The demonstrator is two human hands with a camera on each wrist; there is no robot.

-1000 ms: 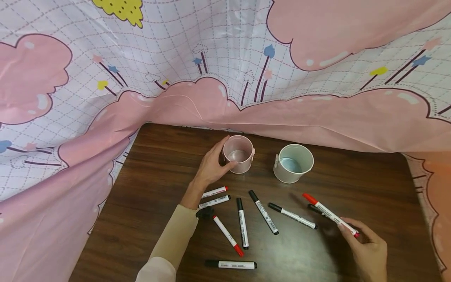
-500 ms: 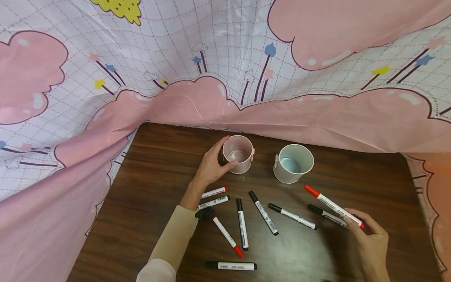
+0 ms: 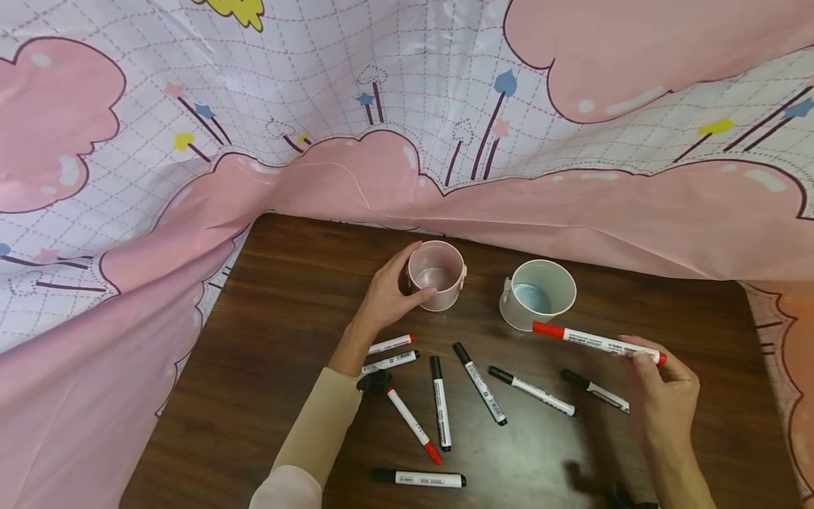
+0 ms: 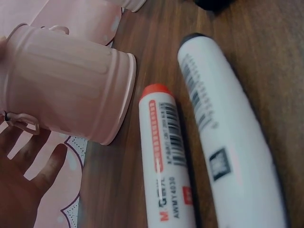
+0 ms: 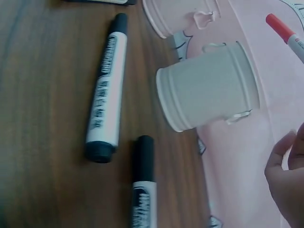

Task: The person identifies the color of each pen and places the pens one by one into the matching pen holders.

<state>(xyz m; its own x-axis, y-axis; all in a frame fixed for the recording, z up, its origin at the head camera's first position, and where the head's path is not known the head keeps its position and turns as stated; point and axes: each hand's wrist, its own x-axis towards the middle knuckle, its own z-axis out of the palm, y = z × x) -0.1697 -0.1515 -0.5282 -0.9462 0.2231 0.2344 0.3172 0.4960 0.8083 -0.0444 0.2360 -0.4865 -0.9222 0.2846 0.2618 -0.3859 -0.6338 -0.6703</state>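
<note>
My left hand [image 3: 386,295] curves its thumb and fingers round the side of a small pink bucket [image 3: 449,300], which stands near the back of the table. To its right is a pale greenish-white bucket [image 3: 520,317]. Between thumb and fingers, my right hand [image 3: 669,397] pinches a white marker with a red cap [image 3: 600,342] near its rear end. The marker lies nearly level in the head view, its cap overlapping the pale bucket's lower edge. In the right wrist view, the red-capped marker [image 5: 284,29] shows at the upper right, above the hand [image 5: 287,178].
Several black-capped markers, such as one in the middle [image 3: 480,385] and one at the front [image 3: 426,479], lie on the dark wooden table [image 3: 273,339]. A red-capped marker [image 3: 413,425] lies among them. Patterned pink-and-white cloth [image 3: 356,184] hangs behind and at the sides.
My right hand has lifted the red-capped marker, and its cap end has swung left toward the pale bucket. The left hand stays at the pink bucket. The head view has shifted slightly.
</note>
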